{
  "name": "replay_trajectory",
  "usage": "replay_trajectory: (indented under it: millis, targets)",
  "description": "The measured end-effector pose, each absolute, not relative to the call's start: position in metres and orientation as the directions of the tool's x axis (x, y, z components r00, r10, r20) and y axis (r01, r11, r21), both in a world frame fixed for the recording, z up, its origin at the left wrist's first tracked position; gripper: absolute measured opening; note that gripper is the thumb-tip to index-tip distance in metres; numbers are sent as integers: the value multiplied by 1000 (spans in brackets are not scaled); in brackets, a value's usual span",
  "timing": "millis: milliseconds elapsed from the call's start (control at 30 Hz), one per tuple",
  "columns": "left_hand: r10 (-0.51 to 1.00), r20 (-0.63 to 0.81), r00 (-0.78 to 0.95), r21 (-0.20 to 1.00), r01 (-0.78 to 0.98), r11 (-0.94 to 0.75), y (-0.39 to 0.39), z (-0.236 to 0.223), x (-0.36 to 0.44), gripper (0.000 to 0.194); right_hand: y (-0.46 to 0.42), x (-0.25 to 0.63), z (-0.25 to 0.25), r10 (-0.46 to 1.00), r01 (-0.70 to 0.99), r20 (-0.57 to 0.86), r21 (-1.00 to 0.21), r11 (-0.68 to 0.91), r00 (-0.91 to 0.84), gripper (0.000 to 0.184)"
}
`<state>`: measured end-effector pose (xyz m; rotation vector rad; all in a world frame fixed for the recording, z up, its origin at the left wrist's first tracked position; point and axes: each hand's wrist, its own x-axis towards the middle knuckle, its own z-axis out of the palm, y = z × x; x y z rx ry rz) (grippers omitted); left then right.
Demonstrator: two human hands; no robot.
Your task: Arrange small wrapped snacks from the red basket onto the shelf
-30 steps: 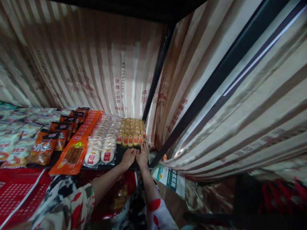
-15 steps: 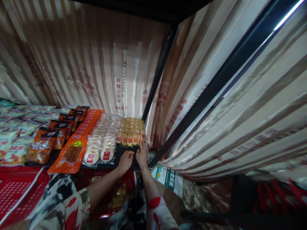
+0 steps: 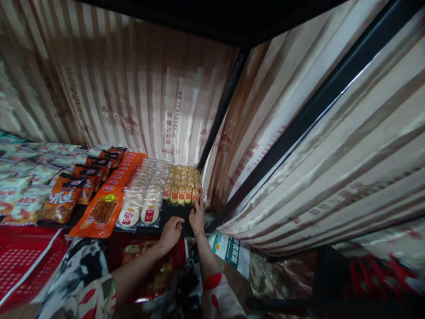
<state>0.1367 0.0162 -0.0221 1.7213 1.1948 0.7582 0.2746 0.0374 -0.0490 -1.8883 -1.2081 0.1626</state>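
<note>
Small yellow packaged cakes point(image 3: 181, 195) with red-and-white labels stand in tight rows on a black shelf point(image 3: 171, 213). The outstretched fingers of my right hand point(image 3: 198, 218) touch the front cake at the right end; the hand is open and grips nothing. My left hand point(image 3: 171, 231) hovers over the shelf's front edge, left of the right hand. Its fingers are loosely bent, thumb and forefinger apart, with nothing visible in them. Just left of the cakes lie two rows of round white crackers point(image 3: 150, 213) in clear wrappers.
Further left are a flat orange snack packet point(image 3: 99, 212), brown-orange bags point(image 3: 61, 199) and several pale bags point(image 3: 25, 204). Below the shelf edge stands a red basket point(image 3: 23, 261). A black post point(image 3: 226, 102) and pleated curtains point(image 3: 139, 88) close off the back and right.
My left hand has drawn slightly left and down, away from the right hand, and its fingers have loosened. My right fingertips stay at the end cake. The view has shifted slightly.
</note>
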Motion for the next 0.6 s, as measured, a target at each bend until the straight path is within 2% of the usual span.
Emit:
replay_trajectory:
  millis: [200,367,467,600]
  targets:
    - [919,10,394,921,354,-162,1,-26,126,29,30,268,-47,724,637,393,-766,-83,567,49]
    - [900,-49,433,923,365,-125,-13,-44,108,28,8,246,-39,636,545,380,-835,-77,671,37]
    - [883,-154,443,887,456,-75,-18,-64,90,25,-13,218,-34,648,443,304,-895,-57,699,34]
    - [853,-338,398,791,611,28,-23,-93,59,23,-42,174,-38,765,247,130,-968,-39,631,33]
